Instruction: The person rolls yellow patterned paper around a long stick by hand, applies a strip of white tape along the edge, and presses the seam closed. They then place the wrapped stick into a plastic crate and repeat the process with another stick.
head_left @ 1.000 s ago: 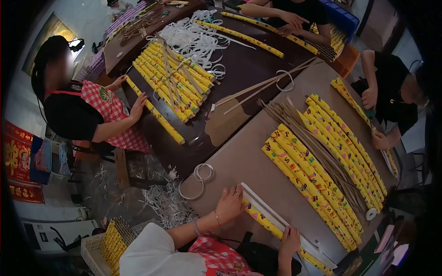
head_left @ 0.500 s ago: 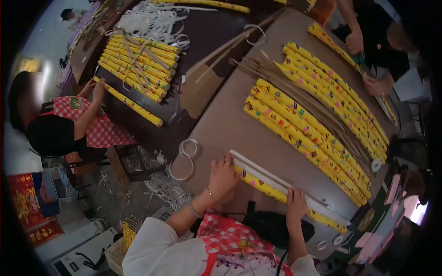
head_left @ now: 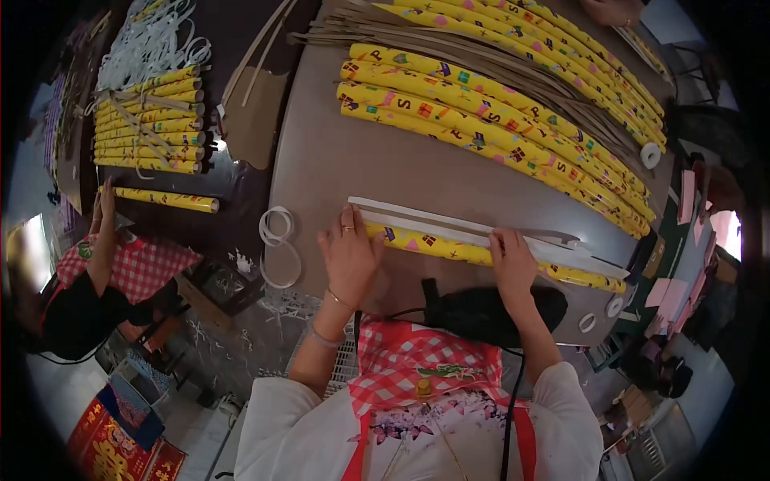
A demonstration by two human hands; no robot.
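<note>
A yellow patterned roll of wrapping paper (head_left: 437, 246) lies across the near edge of the table, its white underside edge (head_left: 425, 218) turned up along the far side. My left hand (head_left: 353, 252) is closed over the roll's left end, fingertips on the white edge. Farther right, my right hand (head_left: 514, 264) pinches the same roll with thumb and fingers. A thin brownish strip shows along the white edge between my hands. The undersides of my fingers are hidden.
Several finished-looking yellow rolls (head_left: 481, 128) lie beyond, beside brown paper strips (head_left: 449, 50). White rings (head_left: 278, 226) are at left, a tape roll (head_left: 650, 155) at right. A co-worker's hand (head_left: 104, 204) touches a roll at a dark table. A black object (head_left: 489, 311) lies near me.
The view has swung, so the rolls and the co-worker appear shifted left and up. Both my hands stay on the roll; my left fingertips now reach its white edge.
</note>
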